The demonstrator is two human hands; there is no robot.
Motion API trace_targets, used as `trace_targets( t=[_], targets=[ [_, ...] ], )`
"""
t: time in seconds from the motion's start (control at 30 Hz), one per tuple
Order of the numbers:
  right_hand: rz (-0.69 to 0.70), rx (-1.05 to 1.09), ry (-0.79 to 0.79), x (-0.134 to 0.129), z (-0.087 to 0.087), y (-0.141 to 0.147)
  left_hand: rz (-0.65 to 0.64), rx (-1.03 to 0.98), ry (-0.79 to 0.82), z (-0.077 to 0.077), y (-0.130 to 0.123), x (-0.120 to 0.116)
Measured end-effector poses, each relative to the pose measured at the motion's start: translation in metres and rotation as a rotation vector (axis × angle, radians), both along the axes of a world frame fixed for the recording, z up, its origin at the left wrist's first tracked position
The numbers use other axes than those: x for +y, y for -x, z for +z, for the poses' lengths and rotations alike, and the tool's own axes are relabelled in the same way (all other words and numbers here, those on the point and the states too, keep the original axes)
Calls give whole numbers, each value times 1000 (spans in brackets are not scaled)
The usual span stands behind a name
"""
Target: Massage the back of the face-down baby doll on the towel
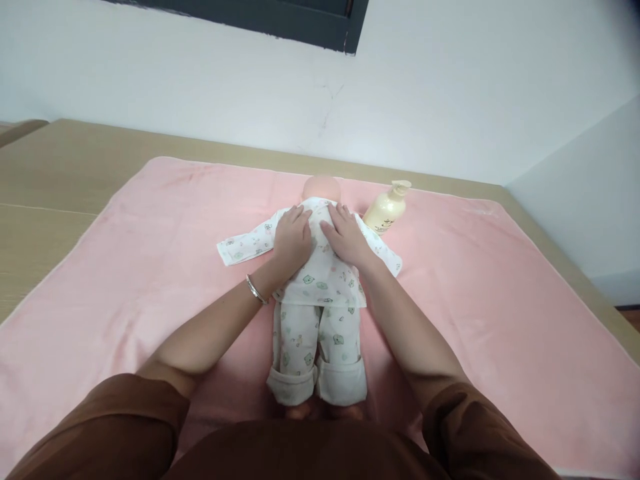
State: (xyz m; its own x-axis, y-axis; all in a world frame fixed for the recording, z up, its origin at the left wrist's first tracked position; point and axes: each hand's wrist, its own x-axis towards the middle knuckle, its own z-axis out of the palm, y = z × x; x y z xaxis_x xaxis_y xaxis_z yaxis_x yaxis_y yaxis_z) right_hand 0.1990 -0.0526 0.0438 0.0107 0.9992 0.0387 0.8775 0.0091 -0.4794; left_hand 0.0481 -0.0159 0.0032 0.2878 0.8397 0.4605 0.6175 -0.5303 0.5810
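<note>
A baby doll (323, 283) in white patterned pyjamas lies on a pink blanket (185, 220), its bald head at the far end and its feet close to my body. Its face does not show. My left hand (293, 237) lies flat on the left side of the doll's upper body, a silver bangle on that wrist. On the right side, my right hand (346, 235) rests with its fingers spread over the cloth near the shoulder. Both sleeves of the top stretch outward, and the trouser cuffs are rolled up. Neither hand grips anything.
A cream pump bottle (386, 208) leans at the right of the doll's shoulder, on the blanket. Under the blanket is a wooden table (55, 163). A white wall (240, 87) with a dark frame (280, 23) stands behind it.
</note>
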Motion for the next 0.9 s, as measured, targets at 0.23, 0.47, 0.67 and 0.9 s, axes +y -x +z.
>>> trace_targets(
  t=[0.23,0.47,0.67,0.9],
  targets=[
    [-23,-102,-41,0,0,-2,8,34,93,11,-9,-7],
    [-32,-180,-1,-14,11,13,8,215,151,15,5,21],
    [-34,-76,41,5,8,-13,6,406,-27,31,-4,-23],
    [5,-253,16,-19,21,11,-61,389,98,38,3,-2]
  ],
)
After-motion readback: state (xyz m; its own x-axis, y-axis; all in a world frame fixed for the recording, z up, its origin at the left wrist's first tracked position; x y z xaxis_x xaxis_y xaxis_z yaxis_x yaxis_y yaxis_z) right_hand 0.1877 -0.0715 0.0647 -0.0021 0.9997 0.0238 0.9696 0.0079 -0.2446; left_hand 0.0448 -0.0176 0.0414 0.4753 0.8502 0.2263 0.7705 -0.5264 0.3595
